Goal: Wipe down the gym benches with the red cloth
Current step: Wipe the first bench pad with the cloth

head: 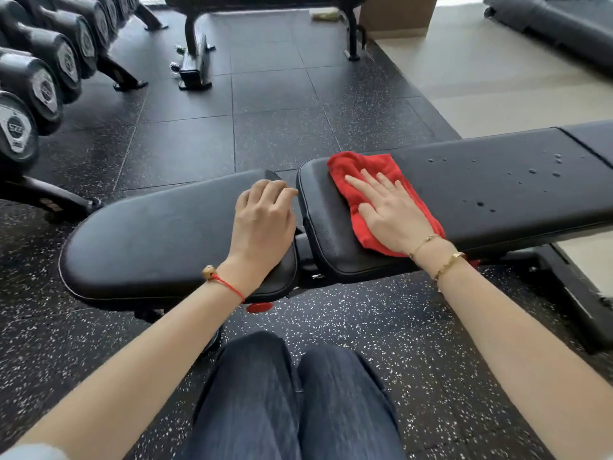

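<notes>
A black padded gym bench runs across the view in two parts: a seat pad (149, 240) on the left and a long back pad (497, 187) on the right. The red cloth (365, 167) lies on the left end of the back pad. My right hand (391, 214) presses flat on the cloth with straight, spread fingers. My left hand (265, 220) rests on the right end of the seat pad, its fingers curled over the pad's edge at the gap. Water droplets (530, 171) dot the back pad to the right of the cloth.
A rack of dumbbells (39, 84) lines the left side. A second bench's frame (195, 61) stands farther back on the speckled rubber floor (265, 111). More padded equipment (557, 21) sits at the top right on the pale floor. My knees (298, 393) are just below the bench.
</notes>
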Demonstrator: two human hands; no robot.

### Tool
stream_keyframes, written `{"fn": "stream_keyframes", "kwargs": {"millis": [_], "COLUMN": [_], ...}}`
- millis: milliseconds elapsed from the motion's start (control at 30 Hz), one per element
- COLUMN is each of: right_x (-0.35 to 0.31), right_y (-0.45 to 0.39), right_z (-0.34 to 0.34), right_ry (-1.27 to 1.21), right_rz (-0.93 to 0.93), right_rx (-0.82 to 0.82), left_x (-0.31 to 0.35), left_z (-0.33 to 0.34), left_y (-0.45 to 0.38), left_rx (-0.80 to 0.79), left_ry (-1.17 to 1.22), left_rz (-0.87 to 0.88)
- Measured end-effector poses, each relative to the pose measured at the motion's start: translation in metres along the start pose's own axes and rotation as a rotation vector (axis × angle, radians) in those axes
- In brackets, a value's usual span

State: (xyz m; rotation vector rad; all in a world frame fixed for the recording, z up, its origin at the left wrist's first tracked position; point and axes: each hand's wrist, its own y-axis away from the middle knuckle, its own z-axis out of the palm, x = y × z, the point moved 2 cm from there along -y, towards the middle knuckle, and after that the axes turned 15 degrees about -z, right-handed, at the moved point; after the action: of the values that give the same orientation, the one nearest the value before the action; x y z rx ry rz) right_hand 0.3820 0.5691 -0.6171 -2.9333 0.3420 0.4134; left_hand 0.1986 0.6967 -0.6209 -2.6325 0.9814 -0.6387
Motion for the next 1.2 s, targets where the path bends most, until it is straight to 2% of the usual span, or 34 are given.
{"fn": "stream_keyframes", "kwargs": {"millis": [100,200,533,767,1000,1200], "right_x": [0.009,0.007,0.012,0.006,0.013,0.064], "right_y": [-0.029,-0.045,-0.042,-0.032,0.024,-0.037], "right_z": [0.001,0.004,-0.005,-0.003,-0.01,-0.022], "right_ry": [0.036,0.064,-0.004,0.016,0.001,0.018], "right_rz": [0.134,0.185,0.091,0.075,-0.136,0.023], "right_rx": [0.013,0.014,-0.049,-0.018,-0.011,-0.062], "left_x": [0.013,0.032,0.041,0.046,0.05,0.05], "left_z": [0.003,0.007,0.019,0.021,0.026,0.028], "left_y": [0.012,0.024,0.036,0.037,0.035,0.035], "left_rx": [-0.066,-0.135,-0.218,-0.173,-0.078,0.009], "left_ry": [0.062,0.132,0.101,0.13,0.074,0.09], "left_rz": [-0.045,-0.032,0.019,0.021,0.034,0.063]}}
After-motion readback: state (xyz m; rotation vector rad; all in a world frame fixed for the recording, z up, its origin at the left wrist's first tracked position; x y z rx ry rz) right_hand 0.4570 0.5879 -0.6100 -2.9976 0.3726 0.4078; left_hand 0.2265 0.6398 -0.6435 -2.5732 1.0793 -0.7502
